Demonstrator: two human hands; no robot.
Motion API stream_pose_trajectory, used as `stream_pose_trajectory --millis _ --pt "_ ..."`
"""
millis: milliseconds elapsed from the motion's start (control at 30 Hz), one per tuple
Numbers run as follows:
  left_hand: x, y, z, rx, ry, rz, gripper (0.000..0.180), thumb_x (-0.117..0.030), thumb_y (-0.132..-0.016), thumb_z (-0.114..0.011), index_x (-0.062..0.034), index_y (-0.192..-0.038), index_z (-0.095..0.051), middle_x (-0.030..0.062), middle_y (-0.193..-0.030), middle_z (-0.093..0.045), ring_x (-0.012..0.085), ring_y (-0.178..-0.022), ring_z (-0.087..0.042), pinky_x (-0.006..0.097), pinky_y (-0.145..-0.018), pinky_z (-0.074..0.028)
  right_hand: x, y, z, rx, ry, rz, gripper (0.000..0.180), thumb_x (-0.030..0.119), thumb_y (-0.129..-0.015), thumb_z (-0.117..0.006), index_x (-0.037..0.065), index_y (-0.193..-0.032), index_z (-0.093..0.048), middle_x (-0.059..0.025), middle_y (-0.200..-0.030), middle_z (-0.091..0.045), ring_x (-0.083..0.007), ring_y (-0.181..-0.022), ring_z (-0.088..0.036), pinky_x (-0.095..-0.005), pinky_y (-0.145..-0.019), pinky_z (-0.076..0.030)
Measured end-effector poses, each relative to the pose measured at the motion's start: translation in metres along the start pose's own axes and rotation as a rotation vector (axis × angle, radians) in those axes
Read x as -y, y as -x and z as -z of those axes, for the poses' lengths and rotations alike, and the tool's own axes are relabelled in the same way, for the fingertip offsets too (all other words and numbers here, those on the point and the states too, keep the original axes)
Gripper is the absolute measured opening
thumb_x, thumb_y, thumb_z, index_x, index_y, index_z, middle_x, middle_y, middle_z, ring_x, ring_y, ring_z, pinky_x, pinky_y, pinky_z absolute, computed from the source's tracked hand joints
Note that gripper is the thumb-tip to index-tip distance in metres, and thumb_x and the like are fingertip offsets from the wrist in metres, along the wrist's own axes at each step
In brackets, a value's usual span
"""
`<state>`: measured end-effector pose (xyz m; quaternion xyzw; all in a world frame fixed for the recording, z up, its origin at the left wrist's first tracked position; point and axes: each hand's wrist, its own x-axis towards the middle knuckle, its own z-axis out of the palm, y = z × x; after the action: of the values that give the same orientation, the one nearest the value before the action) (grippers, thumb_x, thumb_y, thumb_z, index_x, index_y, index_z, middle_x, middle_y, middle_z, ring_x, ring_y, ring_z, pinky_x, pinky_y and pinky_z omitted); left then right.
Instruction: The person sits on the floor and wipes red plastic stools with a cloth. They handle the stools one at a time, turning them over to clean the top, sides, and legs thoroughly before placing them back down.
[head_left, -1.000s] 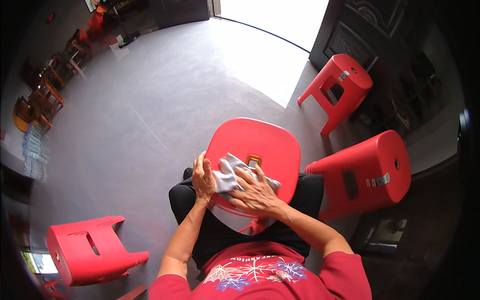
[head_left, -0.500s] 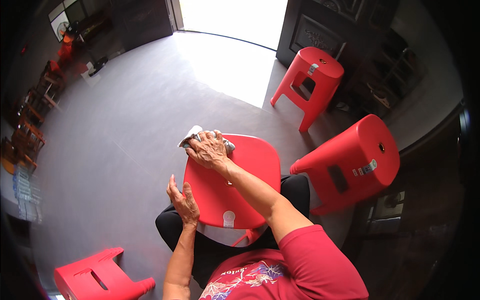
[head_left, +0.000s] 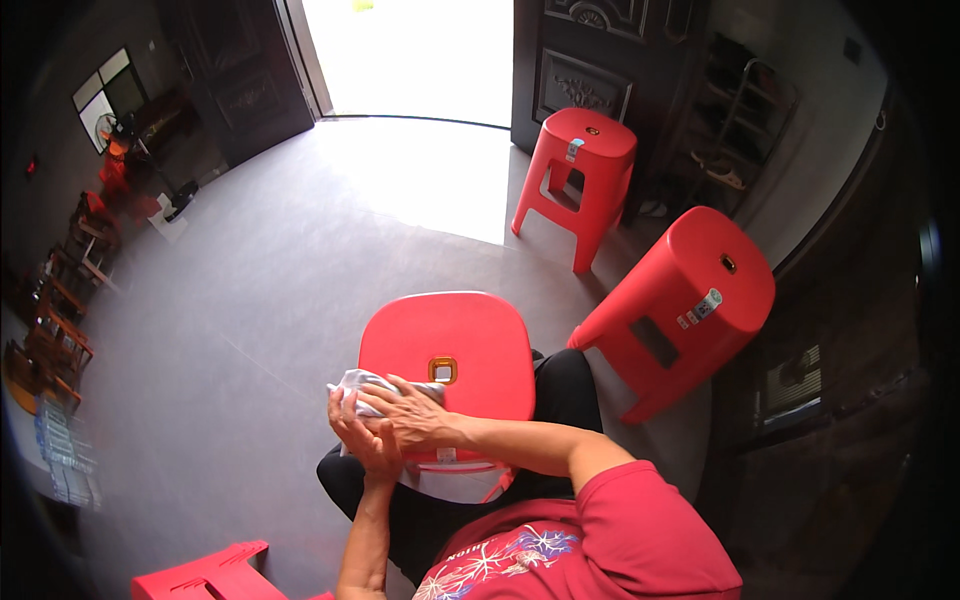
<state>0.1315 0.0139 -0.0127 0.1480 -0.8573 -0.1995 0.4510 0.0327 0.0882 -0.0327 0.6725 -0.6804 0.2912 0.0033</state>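
Over the cloth (head_left: 357, 380), the right hand (head_left: 416, 418) points leftward.

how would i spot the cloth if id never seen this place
Find the red stool between the knees. At its left edge, under the right hand, is the cloth. Its crumpled, whitish fabric sets it apart from the smooth red stool.
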Motion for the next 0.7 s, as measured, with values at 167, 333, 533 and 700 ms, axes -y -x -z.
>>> stream_pose_trajectory --millis 167,333,533,700 --pt "0.026 -0.019 -0.010 0.140 0.035 0.128 0.053 -0.040 -0.092 -0.055 0.0010 -0.125 -0.046 0.0208 -0.129 -0.041 0.0366 -0.120 -0.040 0.046 -0.102 -0.033 -0.012 0.083 0.065 0.071 0.266 -0.221 0.041 0.042 -0.089 -0.051 0.016 -0.118 -0.060 -0.0161 -0.142 -0.041 -0.0303 -0.135 -0.034 -0.0543 -0.110 -0.019" --pt "0.036 -0.034 -0.030 0.439 -0.114 0.035 0.056 -0.039 -0.088 -0.060 -0.0067 -0.131 -0.046 0.0207 -0.134 -0.036 0.0376 -0.123 -0.038 0.047 -0.103 -0.033 -0.030 0.125 0.092 0.005 0.363 -0.387 0.042 0.045 -0.089 -0.050 0.020 -0.122 -0.059 -0.0143 -0.143 -0.038 -0.0300 -0.136 -0.032 -0.0560 -0.109 -0.018" --pt "0.022 -0.042 -0.039 0.686 -0.200 0.074 0.062 -0.037 -0.086 -0.062 -0.0131 -0.139 -0.042 0.0205 -0.144 -0.027 0.0383 -0.132 -0.030 0.048 -0.107 -0.030 -0.092 0.097 0.102 -0.154 0.442 -0.515 0.045 0.044 -0.086 -0.054 0.019 -0.124 -0.056 -0.0149 -0.138 -0.041 -0.0331 -0.133 -0.033 -0.0562 -0.097 -0.035" --pt "0.018 -0.046 -0.036 0.655 -0.275 -0.123 0.058 -0.032 -0.087 -0.060 -0.0136 -0.139 -0.043 0.0190 -0.146 -0.027 0.0357 -0.136 -0.027 0.050 -0.109 -0.026 -0.148 0.067 0.109 -0.241 -0.049 -0.899 0.048 0.043 -0.088 -0.052 0.014 -0.126 -0.052 -0.0273 -0.114 -0.054 -0.0433 -0.100 -0.057 -0.0495 -0.090 -0.046"
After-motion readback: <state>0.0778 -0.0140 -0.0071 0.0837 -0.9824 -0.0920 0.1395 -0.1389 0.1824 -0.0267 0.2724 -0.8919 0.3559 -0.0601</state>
